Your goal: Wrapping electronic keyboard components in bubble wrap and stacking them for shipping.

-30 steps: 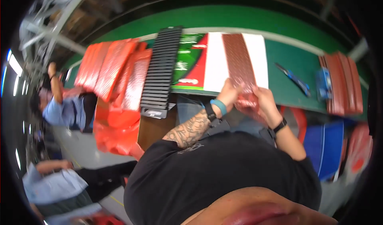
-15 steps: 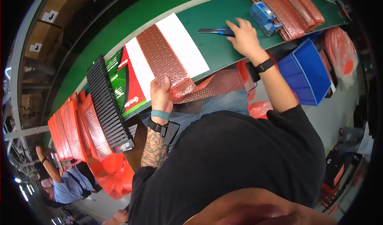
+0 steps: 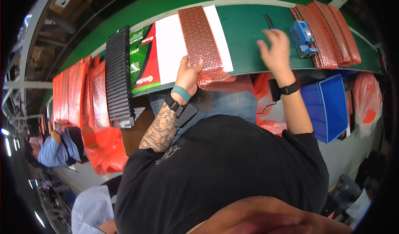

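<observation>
A strip of red bubble wrap (image 3: 200, 34) lies over a white sheet (image 3: 169, 47) on the green bench. Its near end folds down over the bench edge. My left hand (image 3: 188, 74) grips that near end, thumb on top and fingers underneath. My right hand (image 3: 275, 53) is above the bench to the right, fingers apart and nothing seen in it. Just beyond its fingertips lies a utility knife (image 3: 269, 21), its handle partly hidden by the hand. Right of this hand stands a blue tape dispenser (image 3: 302, 34).
At the right end are stacked red bubble-wrap pieces (image 3: 332, 34), with a blue bin (image 3: 326, 107) below. To the left lie a green-and-red printed sheet (image 3: 143, 55), a black slotted panel (image 3: 118, 76) and more red bubble wrap (image 3: 75, 95). A co-worker (image 3: 58, 147) is at far left.
The view has turned, shifting the bench in the picture. The knife lies at a different angle, and my right hand has drawn back to its near side. My left hand keeps hold of the bubble wrap.
</observation>
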The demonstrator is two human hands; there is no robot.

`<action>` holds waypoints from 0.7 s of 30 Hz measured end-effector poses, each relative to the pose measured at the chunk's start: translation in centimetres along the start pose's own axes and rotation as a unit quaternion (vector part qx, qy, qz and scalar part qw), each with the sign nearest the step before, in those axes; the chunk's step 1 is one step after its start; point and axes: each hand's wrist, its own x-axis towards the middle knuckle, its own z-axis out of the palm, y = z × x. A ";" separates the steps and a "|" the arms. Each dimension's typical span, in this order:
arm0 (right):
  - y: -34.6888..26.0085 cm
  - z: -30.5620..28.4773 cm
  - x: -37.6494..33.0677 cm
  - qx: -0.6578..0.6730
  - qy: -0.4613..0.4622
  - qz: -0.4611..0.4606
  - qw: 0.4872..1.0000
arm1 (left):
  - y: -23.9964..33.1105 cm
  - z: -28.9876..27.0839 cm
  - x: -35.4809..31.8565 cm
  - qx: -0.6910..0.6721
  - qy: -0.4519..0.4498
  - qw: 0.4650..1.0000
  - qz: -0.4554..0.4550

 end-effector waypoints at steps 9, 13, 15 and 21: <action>-11.3 3.8 1.6 0.267 -0.286 -0.242 0.888 | -0.7 -0.9 -2.1 -0.112 -0.037 0.993 0.024; -11.1 3.7 0.5 0.215 -0.311 -0.236 0.895 | -0.8 -1.2 -6.6 0.015 0.045 0.999 -0.010; -11.2 3.7 0.0 0.208 -0.294 -0.260 0.896 | -1.7 -2.7 -8.8 0.054 0.028 0.998 -0.010; -11.0 2.7 -0.2 0.216 -0.321 -0.223 0.895 | 1.2 -17.5 -15.7 0.129 0.402 0.856 0.297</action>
